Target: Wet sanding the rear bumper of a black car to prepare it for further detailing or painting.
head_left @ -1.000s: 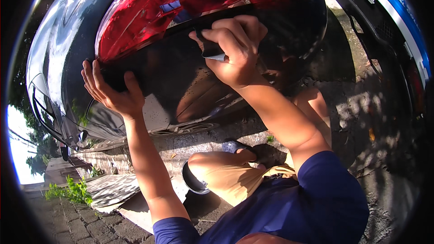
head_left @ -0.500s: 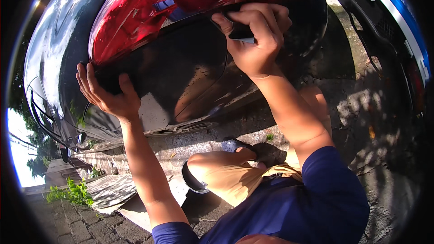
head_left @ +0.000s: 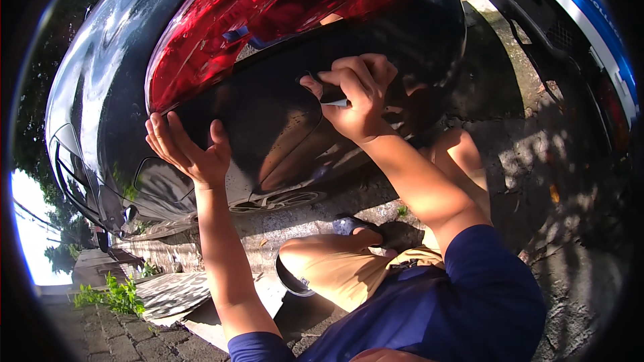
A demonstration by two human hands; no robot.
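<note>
dark sheet in pinched right hand, apart from open, empty left hand

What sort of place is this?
Probably outdoors, perhaps a roadside or parking spot: a dark car stands right before the person, rough block paving shows at lower left, and a leafy green plant catches the sunlight there.

the bare right hand covers most of a small dark sheet with a pale grey edge, so its shape cannot be told. whether the bare left hand touches the glossy black bumper is unclear. the glossy red plastic tail light runs off the top edge. a bent leg in tan shorts hides part of a dark round thing with a pale rim.
</note>
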